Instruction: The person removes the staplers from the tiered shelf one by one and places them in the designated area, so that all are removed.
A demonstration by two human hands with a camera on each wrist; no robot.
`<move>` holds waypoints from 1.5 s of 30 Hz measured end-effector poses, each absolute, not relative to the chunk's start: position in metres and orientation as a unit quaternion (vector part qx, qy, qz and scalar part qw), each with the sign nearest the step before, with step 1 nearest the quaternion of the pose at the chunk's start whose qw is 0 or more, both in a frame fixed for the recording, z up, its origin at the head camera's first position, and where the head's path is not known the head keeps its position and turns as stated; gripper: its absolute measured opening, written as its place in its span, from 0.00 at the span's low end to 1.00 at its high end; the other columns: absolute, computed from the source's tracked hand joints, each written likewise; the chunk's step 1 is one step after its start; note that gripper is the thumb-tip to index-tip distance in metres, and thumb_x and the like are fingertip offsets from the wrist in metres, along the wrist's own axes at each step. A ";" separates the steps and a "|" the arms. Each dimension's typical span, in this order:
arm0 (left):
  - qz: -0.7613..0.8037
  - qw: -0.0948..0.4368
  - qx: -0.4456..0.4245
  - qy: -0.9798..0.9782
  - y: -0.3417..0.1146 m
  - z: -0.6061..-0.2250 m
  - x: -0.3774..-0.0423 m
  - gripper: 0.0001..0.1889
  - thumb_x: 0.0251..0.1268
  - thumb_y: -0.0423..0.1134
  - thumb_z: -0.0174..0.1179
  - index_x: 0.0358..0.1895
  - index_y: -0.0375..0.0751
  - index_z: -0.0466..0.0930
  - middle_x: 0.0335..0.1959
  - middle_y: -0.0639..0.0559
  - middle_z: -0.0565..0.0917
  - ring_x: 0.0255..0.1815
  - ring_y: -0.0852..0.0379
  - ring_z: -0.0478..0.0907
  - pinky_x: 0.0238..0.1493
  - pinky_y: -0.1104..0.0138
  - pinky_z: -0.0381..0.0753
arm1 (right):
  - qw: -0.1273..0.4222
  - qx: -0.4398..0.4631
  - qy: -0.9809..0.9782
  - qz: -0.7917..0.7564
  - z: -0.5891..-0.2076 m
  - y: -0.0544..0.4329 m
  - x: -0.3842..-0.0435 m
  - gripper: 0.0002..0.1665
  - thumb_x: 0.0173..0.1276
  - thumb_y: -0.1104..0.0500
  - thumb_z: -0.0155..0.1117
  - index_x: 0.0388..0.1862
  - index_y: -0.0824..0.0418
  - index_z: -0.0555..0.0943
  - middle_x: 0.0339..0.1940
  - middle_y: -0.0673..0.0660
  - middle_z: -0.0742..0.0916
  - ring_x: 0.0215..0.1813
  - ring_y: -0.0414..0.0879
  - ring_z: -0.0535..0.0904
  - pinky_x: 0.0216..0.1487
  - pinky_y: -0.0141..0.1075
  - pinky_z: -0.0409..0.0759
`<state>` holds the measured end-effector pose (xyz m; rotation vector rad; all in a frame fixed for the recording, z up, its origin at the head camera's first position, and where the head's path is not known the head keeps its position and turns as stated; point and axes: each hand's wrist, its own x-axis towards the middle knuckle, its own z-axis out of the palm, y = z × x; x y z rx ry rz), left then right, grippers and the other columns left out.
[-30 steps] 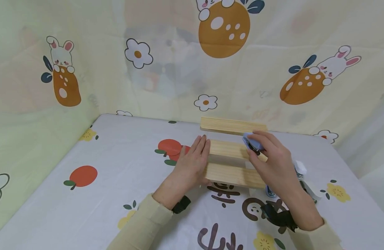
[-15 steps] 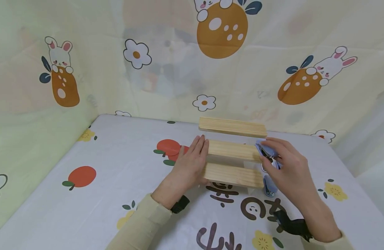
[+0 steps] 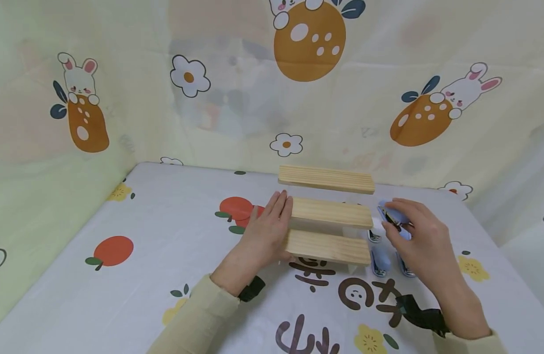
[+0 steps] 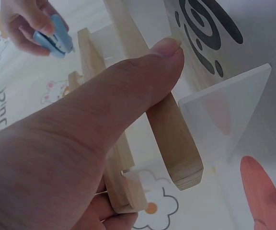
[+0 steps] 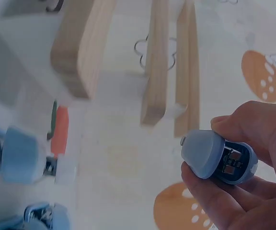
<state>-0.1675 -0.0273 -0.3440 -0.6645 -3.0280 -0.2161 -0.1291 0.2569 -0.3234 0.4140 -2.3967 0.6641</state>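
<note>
A stepped rack with wooden slats (image 3: pixel 327 246) and clear side supports (image 4: pixel 229 115) stands in front of me. My left hand (image 3: pixel 267 226) grips its left end. In the left wrist view the thumb lies over the front slat (image 4: pixel 174 139), while fingertips (image 4: pixel 121 220) show at the middle slat's end. Just off the rack's right end, my right hand (image 3: pixel 424 236) pinches a small light-blue stapler (image 5: pixel 202 153) between thumb and fingers, raised above the table. Below that hand are more blue staplers (image 3: pixel 380 260), partly hidden by it.
A white patterned cloth (image 3: pixel 165 211) covers the table. Behind the rack's back slat (image 3: pixel 327 179) hangs a cream curtain (image 3: pixel 236 118) with rabbit prints. Blue staplers (image 5: pixel 20 153) sit close to the rack's right end.
My right hand has carried the stapler rightward, from over the slats to beside the rack's right end. Staplers on the table there show more fully. My left hand keeps its grip.
</note>
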 end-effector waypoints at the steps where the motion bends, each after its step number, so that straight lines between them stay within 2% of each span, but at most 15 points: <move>1: -0.072 0.017 -0.213 -0.974 -0.028 -0.344 -0.168 0.69 0.38 0.59 0.80 0.80 0.38 0.44 0.83 0.44 0.47 0.84 0.48 0.42 0.75 0.43 0.59 | 0.306 0.152 -0.906 0.249 -0.324 0.260 -0.130 0.25 0.55 0.73 0.71 0.54 0.67 0.81 0.55 0.66 0.83 0.50 0.59 0.81 0.48 0.04 0.58; 3: -0.075 0.016 -0.211 -0.974 -0.028 -0.344 -0.167 0.68 0.38 0.59 0.80 0.80 0.39 0.44 0.83 0.44 0.47 0.84 0.48 0.42 0.75 0.42 0.58 | 0.298 0.139 -0.911 0.249 -0.324 0.265 -0.132 0.25 0.57 0.72 0.71 0.56 0.66 0.80 0.56 0.66 0.82 0.51 0.60 0.81 0.49 0.11 0.71; 4: -0.076 0.015 -0.209 -0.975 -0.028 -0.344 -0.167 0.68 0.38 0.59 0.80 0.80 0.39 0.44 0.83 0.45 0.47 0.84 0.48 0.42 0.75 0.43 0.58 | 0.293 0.133 -0.913 0.250 -0.325 0.269 -0.133 0.25 0.58 0.71 0.71 0.56 0.66 0.80 0.56 0.67 0.82 0.51 0.61 0.81 0.49 0.11 0.72; 8: -0.077 0.011 -0.206 -0.976 -0.029 -0.345 -0.167 0.68 0.39 0.58 0.80 0.80 0.39 0.44 0.83 0.45 0.46 0.84 0.48 0.42 0.76 0.43 0.58 | 0.283 0.111 -0.919 0.251 -0.327 0.283 -0.135 0.25 0.60 0.70 0.70 0.57 0.66 0.79 0.57 0.68 0.81 0.50 0.63 0.80 0.48 0.10 0.71; 10: -0.078 0.009 -0.205 -0.976 -0.030 -0.345 -0.167 0.68 0.39 0.58 0.80 0.80 0.39 0.44 0.83 0.45 0.46 0.84 0.48 0.42 0.76 0.43 0.58 | 0.284 0.101 -0.921 0.248 -0.328 0.290 -0.136 0.24 0.60 0.70 0.70 0.57 0.66 0.79 0.56 0.68 0.82 0.49 0.62 0.80 0.45 0.03 0.58; 23: -0.080 0.000 -0.200 -0.977 -0.029 -0.343 -0.167 0.68 0.39 0.57 0.80 0.80 0.39 0.43 0.83 0.45 0.46 0.84 0.49 0.41 0.76 0.43 0.57 | 0.254 0.051 -0.933 0.250 -0.341 0.330 -0.141 0.21 0.62 0.69 0.68 0.56 0.68 0.79 0.55 0.71 0.80 0.46 0.59 0.79 0.41 0.03 0.61; 29: -0.079 0.004 -0.203 -0.976 -0.028 -0.343 -0.167 0.68 0.38 0.57 0.81 0.80 0.39 0.44 0.83 0.45 0.46 0.84 0.48 0.42 0.76 0.43 0.57 | 0.216 0.010 -0.944 0.250 -0.346 0.346 -0.139 0.21 0.65 0.67 0.65 0.58 0.69 0.77 0.58 0.74 0.77 0.51 0.70 0.79 0.35 0.04 0.60; 34: -0.075 0.008 -0.205 -0.976 -0.027 -0.343 -0.167 0.68 0.38 0.57 0.80 0.80 0.39 0.44 0.83 0.45 0.47 0.83 0.48 0.42 0.76 0.43 0.58 | 0.192 -0.021 -0.949 0.249 -0.356 0.357 -0.139 0.19 0.67 0.66 0.62 0.57 0.69 0.78 0.60 0.75 0.76 0.49 0.70 0.78 0.30 0.10 0.63; 38: -0.076 0.009 -0.206 -0.975 -0.025 -0.342 -0.167 0.68 0.38 0.57 0.81 0.80 0.39 0.45 0.83 0.45 0.47 0.83 0.48 0.43 0.76 0.43 0.58 | 0.174 -0.057 -0.950 0.252 -0.364 0.366 -0.139 0.18 0.69 0.65 0.59 0.57 0.68 0.78 0.61 0.76 0.75 0.46 0.69 0.76 0.25 0.20 0.70; 42: -0.076 0.013 -0.209 -0.975 -0.024 -0.342 -0.167 0.67 0.38 0.57 0.80 0.80 0.39 0.45 0.82 0.45 0.47 0.83 0.48 0.43 0.75 0.43 0.59 | 0.158 -0.090 -0.950 0.254 -0.368 0.373 -0.138 0.20 0.71 0.64 0.56 0.60 0.67 0.76 0.62 0.76 0.73 0.40 0.65 0.77 0.19 0.29 0.75; 45: -0.076 0.014 -0.211 -0.974 -0.024 -0.342 -0.167 0.67 0.39 0.57 0.80 0.80 0.38 0.45 0.82 0.44 0.47 0.83 0.48 0.43 0.75 0.43 0.59 | 0.154 -0.104 -0.947 0.260 -0.369 0.376 -0.136 0.21 0.72 0.63 0.54 0.62 0.68 0.76 0.60 0.76 0.73 0.35 0.61 0.78 0.16 0.32 0.76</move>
